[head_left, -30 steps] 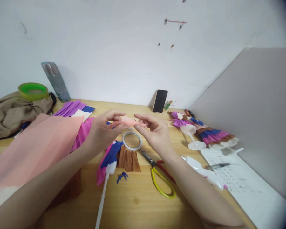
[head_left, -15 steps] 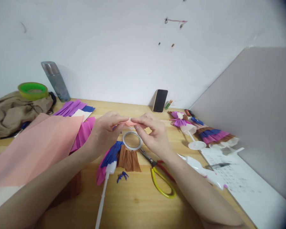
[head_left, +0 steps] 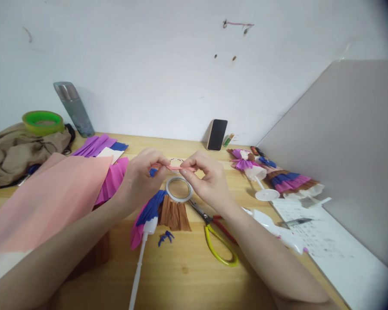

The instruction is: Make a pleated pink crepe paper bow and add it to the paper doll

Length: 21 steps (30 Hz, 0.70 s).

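Both hands are up over the middle of the worktop [head_left: 187,275], pinching the same pink strip [head_left: 177,168] of crepe paper between thumb and fingertips: the left hand [head_left: 140,178] grips its left end, the right hand [head_left: 207,181] its right end, and the strip runs taut and thin between them, just above the tape ring [head_left: 179,189].

That paper looks flimsy to me. Pulled or twisted too hard with two tight pinches so close together, it could tear in the middle or lose its pleats. If one pinch slackens, the folded strip may spring open and drop onto the tape ring or the skirted doll [head_left: 155,211] lying below. The scissors [head_left: 218,241] sit right under the right wrist, so a lowered forearm could knock them, or sweep the white stand [head_left: 267,196] nearby.

Compared with a second ago, the hands have closed in on each other. The strip then showed as a wider, fluffier piece with the right fingers loosely open; now it is squeezed narrow and both grips are tight.
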{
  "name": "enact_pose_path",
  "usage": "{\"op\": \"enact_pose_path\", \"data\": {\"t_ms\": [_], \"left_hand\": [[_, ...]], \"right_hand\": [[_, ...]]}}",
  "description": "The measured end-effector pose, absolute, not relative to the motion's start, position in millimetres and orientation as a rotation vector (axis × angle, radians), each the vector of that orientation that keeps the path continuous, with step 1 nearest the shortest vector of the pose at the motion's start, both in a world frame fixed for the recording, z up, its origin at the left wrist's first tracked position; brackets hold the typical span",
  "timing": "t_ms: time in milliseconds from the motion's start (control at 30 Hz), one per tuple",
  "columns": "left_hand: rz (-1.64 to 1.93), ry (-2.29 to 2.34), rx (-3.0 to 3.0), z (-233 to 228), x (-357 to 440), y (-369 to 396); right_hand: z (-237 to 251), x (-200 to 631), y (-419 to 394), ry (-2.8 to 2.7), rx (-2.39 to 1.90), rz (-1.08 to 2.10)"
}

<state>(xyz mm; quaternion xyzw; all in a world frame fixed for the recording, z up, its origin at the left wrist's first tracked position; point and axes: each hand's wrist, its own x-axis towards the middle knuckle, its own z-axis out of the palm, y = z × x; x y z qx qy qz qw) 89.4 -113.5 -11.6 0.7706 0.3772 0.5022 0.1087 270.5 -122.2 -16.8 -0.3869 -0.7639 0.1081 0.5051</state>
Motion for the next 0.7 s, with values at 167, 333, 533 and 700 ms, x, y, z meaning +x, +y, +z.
{"op": "enact_pose_path", "data": {"t_ms": [167, 333, 533, 700], "left_hand": [[1.437, 1.146, 2.075, -12.2, 89.2, -109.8], [1.367, 1.238, 1.858, -13.5, 88.0, -105.5], [1.339, 1.264, 1.738, -14.2, 87.4, -102.1], [1.322, 1.278, 1.782, -15.1, 86.8, -102.8]], "right_hand": [[-17.7, 271.6, -119.9, -1.745, -0.979, 0.337], [-18.7, 274.2, -118.0, -1.739, -0.989, 0.426], [-25.3, 276.9, -111.4, -1.633, -1.153, 0.436], [-20.1, 281.6, -110.9, -1.788, -1.052, 0.313]]}}
